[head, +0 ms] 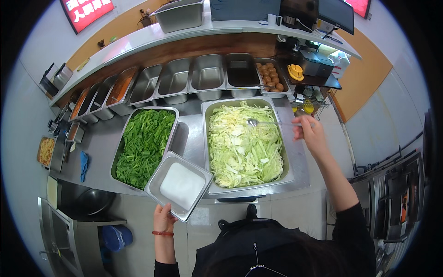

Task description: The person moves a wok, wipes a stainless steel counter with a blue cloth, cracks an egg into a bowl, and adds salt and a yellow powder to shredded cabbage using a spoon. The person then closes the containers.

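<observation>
My left hand [163,217] grips the near corner of a small steel pan [157,180] that holds a white granular substance [182,185]. That pan is held over the gap between two large steel trays, overlapping the near corners of both. In my right hand [308,133] is a metal spoon [252,122], its bowl above the shredded cabbage [245,149] in the right tray [290,173]. The spoon is slightly blurred, and what its bowl carries is hard to make out. Chopped green leaves [147,142] fill the left tray [177,119].
Behind the trays runs a row of steel food pans [207,74], some with sauce [121,86]. Brown eggs [271,76] fill the pan at its right end. A blue cloth [84,165] lies at the left on the steel counter [100,142]. A wok [95,200] sits below left.
</observation>
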`<state>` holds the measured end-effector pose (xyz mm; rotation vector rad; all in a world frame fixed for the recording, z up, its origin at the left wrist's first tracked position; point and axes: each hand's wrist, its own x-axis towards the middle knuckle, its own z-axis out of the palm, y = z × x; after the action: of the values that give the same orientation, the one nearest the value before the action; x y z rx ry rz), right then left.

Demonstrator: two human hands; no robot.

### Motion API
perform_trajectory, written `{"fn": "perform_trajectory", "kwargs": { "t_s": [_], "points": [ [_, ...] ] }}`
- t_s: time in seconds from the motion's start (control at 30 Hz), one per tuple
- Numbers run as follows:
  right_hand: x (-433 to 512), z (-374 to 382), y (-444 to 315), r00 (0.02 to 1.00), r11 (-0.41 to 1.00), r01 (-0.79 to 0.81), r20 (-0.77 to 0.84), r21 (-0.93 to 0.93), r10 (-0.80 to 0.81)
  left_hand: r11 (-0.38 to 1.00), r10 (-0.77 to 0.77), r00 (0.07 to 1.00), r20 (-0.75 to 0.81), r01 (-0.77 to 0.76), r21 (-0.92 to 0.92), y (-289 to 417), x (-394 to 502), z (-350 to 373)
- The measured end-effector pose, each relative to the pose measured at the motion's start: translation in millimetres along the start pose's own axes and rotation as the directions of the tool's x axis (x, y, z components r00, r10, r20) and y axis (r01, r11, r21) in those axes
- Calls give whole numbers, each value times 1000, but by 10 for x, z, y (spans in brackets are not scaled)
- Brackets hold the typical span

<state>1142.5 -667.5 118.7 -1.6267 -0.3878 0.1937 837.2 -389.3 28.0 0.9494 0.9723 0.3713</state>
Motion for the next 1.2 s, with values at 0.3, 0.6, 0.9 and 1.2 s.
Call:
{"fn": "perform_trajectory", "kwargs": {
  "t_s": [0.3,0.6,0.9,1.2],
  "points": [
    [-165,-53,-57,926,798,376,215,-470,-310,1000,10,1000,-3,-10,-20,4,-25,-16],
    [-653,922,-81,863,985,163,476,57,-170,998,56,998,23,-57,37,133,-72,41],
    [-826,1590,263,794,997,60,608,-45,-21,995,88,996,34,-89,38,142,-139,15],
    [-707,1525,367,821,899,-398,508,182,261,998,54,998,29,-55,33,102,-107,-15]
  ]
}}
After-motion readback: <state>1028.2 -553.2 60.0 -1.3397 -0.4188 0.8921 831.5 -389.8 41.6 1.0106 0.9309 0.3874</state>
